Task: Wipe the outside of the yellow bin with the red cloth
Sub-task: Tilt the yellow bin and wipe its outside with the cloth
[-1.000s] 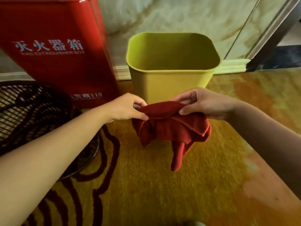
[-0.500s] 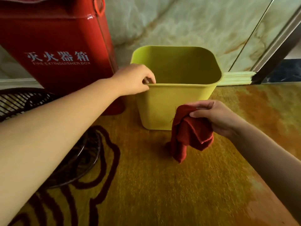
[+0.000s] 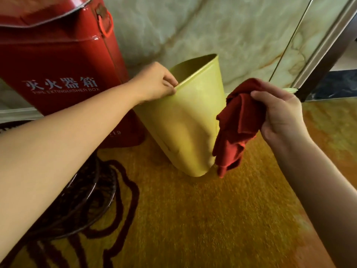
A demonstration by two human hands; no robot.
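Now the left hand point(image 3: 154, 82) pinches the near rim of the bin point(image 3: 185, 120), tipping it away so its long axis leans back toward the wall. Just right of it, the right hand point(image 3: 280, 115) clutches the bunched cloth point(image 3: 237, 124), brushing the bin's right side. Open carpet point(image 3: 193, 219) lies in front; an extinguisher box point(image 3: 58, 64) crowds the left.

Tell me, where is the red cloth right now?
In the head view, the red cloth hangs bunched in the right hand, right of centre, beside the tilted yellow bin.
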